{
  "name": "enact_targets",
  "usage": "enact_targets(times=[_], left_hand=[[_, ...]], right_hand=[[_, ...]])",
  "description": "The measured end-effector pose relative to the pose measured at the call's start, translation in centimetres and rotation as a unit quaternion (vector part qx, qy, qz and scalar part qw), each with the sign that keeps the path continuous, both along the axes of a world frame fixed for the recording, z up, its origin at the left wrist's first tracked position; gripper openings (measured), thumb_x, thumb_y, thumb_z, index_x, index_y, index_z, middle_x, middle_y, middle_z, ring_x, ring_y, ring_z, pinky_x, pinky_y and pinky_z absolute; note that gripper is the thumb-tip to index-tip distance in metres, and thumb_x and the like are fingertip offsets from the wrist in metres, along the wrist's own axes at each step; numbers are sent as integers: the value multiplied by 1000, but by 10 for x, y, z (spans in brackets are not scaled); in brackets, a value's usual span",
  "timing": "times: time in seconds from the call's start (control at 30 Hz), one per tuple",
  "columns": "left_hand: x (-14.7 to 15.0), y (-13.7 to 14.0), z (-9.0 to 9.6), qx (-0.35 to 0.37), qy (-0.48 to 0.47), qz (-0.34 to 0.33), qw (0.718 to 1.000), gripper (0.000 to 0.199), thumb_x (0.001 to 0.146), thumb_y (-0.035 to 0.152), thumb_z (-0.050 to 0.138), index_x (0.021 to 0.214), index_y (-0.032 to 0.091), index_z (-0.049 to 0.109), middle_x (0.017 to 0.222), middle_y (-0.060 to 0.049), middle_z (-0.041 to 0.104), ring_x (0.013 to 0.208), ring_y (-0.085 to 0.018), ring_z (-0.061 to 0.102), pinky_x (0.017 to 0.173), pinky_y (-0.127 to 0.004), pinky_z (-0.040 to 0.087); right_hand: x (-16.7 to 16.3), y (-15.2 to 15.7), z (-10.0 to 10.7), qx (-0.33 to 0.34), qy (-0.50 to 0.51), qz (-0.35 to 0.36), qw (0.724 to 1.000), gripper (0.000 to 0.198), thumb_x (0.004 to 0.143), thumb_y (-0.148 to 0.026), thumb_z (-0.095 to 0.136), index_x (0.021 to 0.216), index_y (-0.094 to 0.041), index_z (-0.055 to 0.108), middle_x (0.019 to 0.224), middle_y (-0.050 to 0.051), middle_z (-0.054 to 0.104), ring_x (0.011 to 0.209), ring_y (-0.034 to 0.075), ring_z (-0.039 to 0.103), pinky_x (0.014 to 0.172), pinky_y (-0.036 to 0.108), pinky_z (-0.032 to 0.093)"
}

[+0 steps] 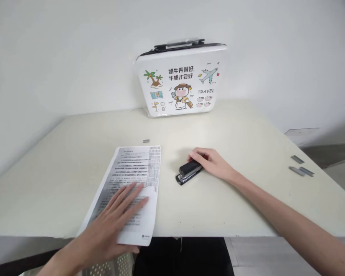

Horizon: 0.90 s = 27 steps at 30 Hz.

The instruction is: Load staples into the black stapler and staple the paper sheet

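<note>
Printed sheets of paper (132, 165) lie at the front left of the table, with their lower edge jutting past the table's front edge. My left hand (115, 218) rests on the lower part of the paper, fingers stretched out over the print and the thumb by the bottom edge. To the right of the paper sits a black stapler (191, 168), its front end pointing toward the lower left. My right hand (209, 161) is wrapped around the rear of the stapler, which touches the tabletop; part of the stapler is hidden beneath the fingers.
A white case with cartoon prints (181, 82) stands against the wall at the back. A small strip of staples (146, 141) lies above the paper. Several more staple strips (297, 159) are near the table's right edge. The table's front edge (201, 235) runs above dark-clothed legs.
</note>
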<state>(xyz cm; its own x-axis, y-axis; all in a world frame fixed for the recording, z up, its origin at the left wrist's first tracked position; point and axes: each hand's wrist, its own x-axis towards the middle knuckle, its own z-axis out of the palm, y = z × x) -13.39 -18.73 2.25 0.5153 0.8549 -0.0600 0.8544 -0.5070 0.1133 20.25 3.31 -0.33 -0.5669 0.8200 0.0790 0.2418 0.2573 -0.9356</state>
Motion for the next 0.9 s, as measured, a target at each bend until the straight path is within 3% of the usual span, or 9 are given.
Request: enact_targets(times=[0.13,0.27,0.4,0.67,0.83,0.9], left_hand=[[22,-8,-9,25,-1,-13,1000,79,105,38,57,172,31,14,177,-9,17,163,-40,11,128,-69,17],[47,-2,-7,24,-19,-8,1000,70,109,30,45,171,35,13,177,-4,17,163,-37,14,129,-69,12],[73,4,-7,27,-48,12,998,71,109,20,42,171,35,12,178,-3,12,163,-34,13,129,-67,15],[104,12,-10,-4,-64,9,998,84,97,0,45,168,40,26,178,-2,-1,162,-40,8,127,-71,20],[116,17,-14,-2,-65,16,998,83,97,1,49,167,40,29,178,-3,-4,162,-42,9,128,-71,21],[119,17,-15,-2,-72,16,997,76,102,11,55,167,40,30,178,-3,-2,161,-42,12,128,-69,23]], right_hand=[[0,-2,0,-8,2,-3,1000,46,100,-60,54,83,-21,72,84,3,72,78,18,61,73,31,46],[0,-2,-3,-10,-2,-3,1000,46,101,-60,53,85,-22,72,86,3,71,79,19,60,74,31,45],[1,-2,-6,3,-8,-3,1000,46,102,-60,52,84,-22,73,88,3,72,80,19,61,74,32,45],[1,-2,-5,18,-8,-5,1000,46,101,-59,52,82,-23,72,88,3,74,81,20,63,75,32,46],[2,-1,-5,25,-11,-5,1000,45,101,-59,52,85,-23,72,86,3,73,79,20,62,73,32,46],[2,-1,-4,27,-9,-7,1000,45,101,-60,52,85,-23,72,85,3,73,78,20,62,73,32,46]])
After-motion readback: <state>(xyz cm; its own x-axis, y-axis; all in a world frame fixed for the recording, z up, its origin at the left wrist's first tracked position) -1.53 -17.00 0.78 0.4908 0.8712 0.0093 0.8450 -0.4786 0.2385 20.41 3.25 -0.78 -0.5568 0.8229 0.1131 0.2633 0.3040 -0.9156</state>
